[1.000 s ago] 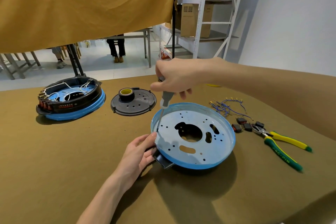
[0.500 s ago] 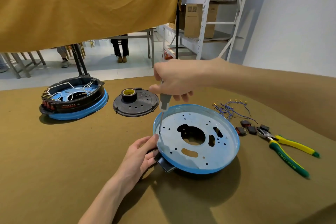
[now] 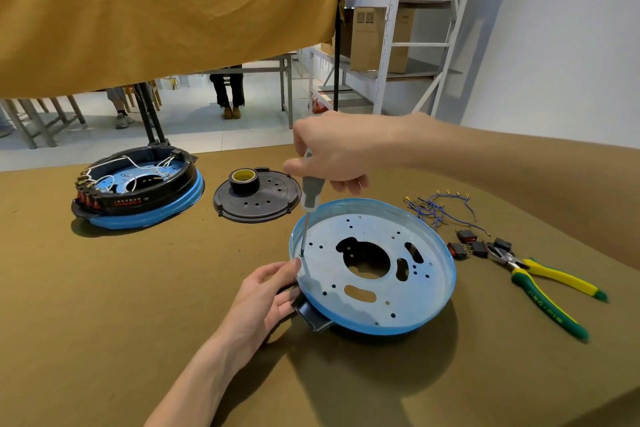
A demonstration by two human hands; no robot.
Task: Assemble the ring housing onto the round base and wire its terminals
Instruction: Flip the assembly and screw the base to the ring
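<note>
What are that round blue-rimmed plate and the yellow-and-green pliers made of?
The round base looks like thin stamped sheet metal under a bluish film: flat, faintly shiny, with punched holes and a turned-up rim. The pliers seem to have bare steel jaws and rubbery or plastic dipped grips, matte yellow and green.

The tabletop [image 3: 104,305] is covered in matt, olive-brown cloth with a fine felt-like nap. The round base [image 3: 415,305] is seen as thin sheet metal under a smooth blue film with a dull sheen, its rim brighter blue. The black part beneath it is glossy plastic. The screwdriver [image 3: 310,199] is shown with a bare steel shaft and a grey, matt handle. The perforated disc [image 3: 273,204] is matt black plastic. The pliers [image 3: 554,291] are fitted with smooth yellow-and-green plastic sleeves on metal. The hanging drape [image 3: 156,10] is ochre woven cloth, softly creased.
</note>
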